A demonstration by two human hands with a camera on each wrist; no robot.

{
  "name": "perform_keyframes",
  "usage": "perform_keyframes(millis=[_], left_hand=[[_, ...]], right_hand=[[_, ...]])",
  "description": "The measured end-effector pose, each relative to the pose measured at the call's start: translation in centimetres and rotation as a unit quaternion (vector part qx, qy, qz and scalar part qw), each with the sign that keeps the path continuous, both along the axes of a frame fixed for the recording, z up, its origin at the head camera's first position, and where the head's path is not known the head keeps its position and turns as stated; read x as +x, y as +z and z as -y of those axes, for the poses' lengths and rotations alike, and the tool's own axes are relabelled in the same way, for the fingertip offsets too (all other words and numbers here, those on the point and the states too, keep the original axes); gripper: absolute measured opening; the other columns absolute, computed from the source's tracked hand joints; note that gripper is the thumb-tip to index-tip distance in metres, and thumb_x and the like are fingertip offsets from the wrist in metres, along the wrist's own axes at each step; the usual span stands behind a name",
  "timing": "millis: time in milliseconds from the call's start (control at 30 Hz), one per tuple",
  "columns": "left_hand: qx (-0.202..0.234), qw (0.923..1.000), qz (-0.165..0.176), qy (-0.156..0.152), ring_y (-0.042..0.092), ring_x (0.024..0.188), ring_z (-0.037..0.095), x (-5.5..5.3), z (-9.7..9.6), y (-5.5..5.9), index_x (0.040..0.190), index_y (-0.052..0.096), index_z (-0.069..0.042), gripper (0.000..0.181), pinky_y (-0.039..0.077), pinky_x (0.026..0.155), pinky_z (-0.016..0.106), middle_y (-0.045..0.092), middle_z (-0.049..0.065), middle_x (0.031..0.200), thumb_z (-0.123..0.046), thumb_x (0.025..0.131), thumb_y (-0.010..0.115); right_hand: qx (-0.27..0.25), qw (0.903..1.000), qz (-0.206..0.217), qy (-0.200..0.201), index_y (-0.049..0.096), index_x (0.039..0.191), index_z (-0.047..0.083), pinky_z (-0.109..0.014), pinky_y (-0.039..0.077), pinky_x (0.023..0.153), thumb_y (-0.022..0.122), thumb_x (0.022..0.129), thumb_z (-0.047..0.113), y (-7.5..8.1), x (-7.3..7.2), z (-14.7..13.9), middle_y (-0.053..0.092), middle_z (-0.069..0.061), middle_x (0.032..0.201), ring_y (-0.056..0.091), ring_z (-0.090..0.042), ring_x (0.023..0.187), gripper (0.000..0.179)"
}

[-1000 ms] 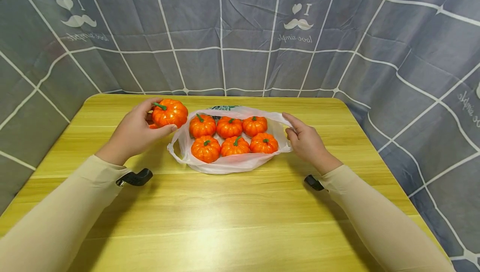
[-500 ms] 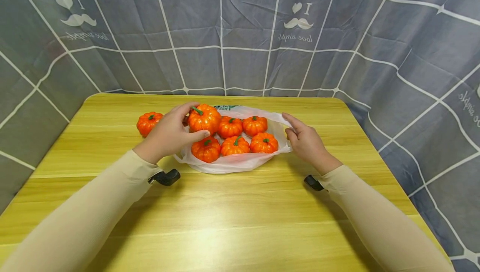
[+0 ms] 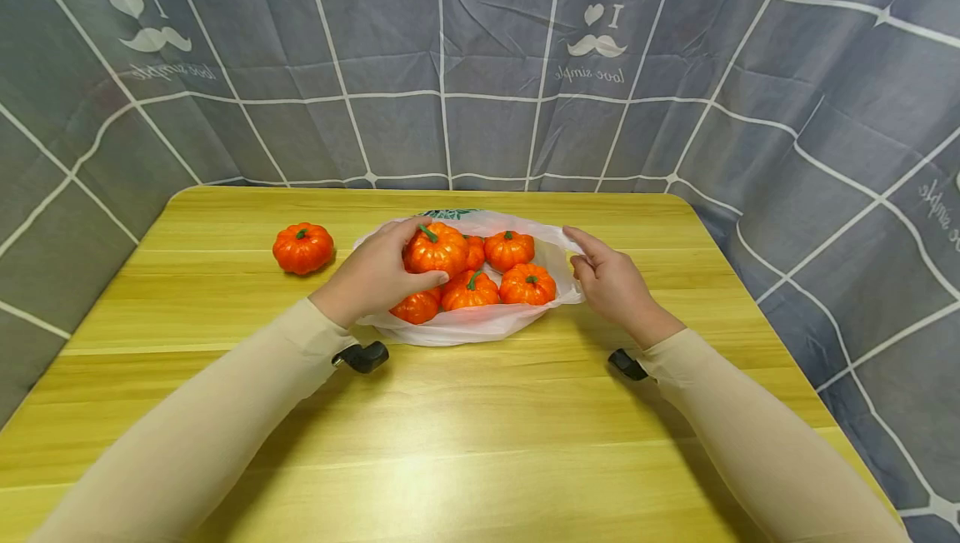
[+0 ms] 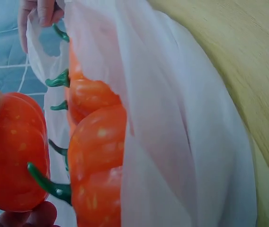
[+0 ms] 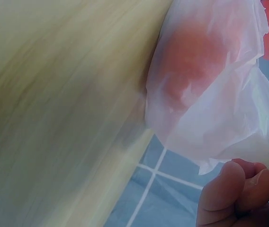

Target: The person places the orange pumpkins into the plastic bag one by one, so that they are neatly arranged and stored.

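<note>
My left hand (image 3: 375,272) grips a small orange toy pumpkin (image 3: 437,250) with a green stem, thumb in front and fingers behind. It is over the left part of a white plastic bag (image 3: 457,331) lying with its mouth open on the table. Inside sit several more pumpkins (image 3: 528,285), some partly hidden by the hand and the held one. In the left wrist view the held pumpkin (image 4: 13,156) is just beside the stems of those in the bag. My right hand (image 3: 617,281) pinches the bag's right edge; its fingertips (image 5: 222,187) show against the thin plastic (image 5: 229,118).
One more pumpkin (image 3: 303,248) stands on the wooden table (image 3: 480,426), left of the bag. A grey curtain (image 3: 495,43) with white grid lines hangs behind the table and along its sides.
My left hand has carried its pumpkin rightward from beside the bag to over its left part, uncovering the pumpkin on the table. The right hand has stayed at the bag's edge.
</note>
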State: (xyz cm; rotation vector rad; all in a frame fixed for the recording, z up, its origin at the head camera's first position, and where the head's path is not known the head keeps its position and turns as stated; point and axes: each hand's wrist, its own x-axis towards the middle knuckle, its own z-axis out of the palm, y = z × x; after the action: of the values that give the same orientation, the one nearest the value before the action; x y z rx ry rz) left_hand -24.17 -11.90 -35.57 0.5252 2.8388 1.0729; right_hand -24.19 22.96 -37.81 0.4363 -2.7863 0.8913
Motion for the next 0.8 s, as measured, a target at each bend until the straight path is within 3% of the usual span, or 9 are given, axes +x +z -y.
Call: perform_keyframes(millis=[500, 800], left_hand=[[-0.012, 0.9999, -0.005, -0.001, 0.057, 0.133, 0.032, -0.5, -1.0, -1.1, 0.159, 0.044, -0.016, 0.084, 0.049, 0.113, 0.053, 0.056, 0.01, 0.15, -0.044, 0.089, 0.082], [-0.012, 0.9999, 0.003, 0.002, 0.057, 0.135, 0.032, -0.6, -1.0, -1.1, 0.16, 0.042, -0.016, 0.085, 0.046, 0.116, 0.053, 0.054, 0.011, 0.153, -0.046, 0.091, 0.079]], right_hand=[[-0.002, 0.9998, 0.017, -0.003, 0.052, 0.155, 0.011, -0.025, 0.042, 0.051, 0.055, 0.107, 0.007, -0.1, 0.0, 0.2, 0.075, -0.015, 0.087, 0.055, -0.016, 0.059, 0.048], [0.002, 0.9998, 0.019, -0.004, 0.053, 0.154, 0.011, -0.026, 0.042, 0.051, 0.055, 0.107, 0.008, -0.1, 0.0, 0.2, 0.075, -0.014, 0.086, 0.054, -0.015, 0.058, 0.048]])
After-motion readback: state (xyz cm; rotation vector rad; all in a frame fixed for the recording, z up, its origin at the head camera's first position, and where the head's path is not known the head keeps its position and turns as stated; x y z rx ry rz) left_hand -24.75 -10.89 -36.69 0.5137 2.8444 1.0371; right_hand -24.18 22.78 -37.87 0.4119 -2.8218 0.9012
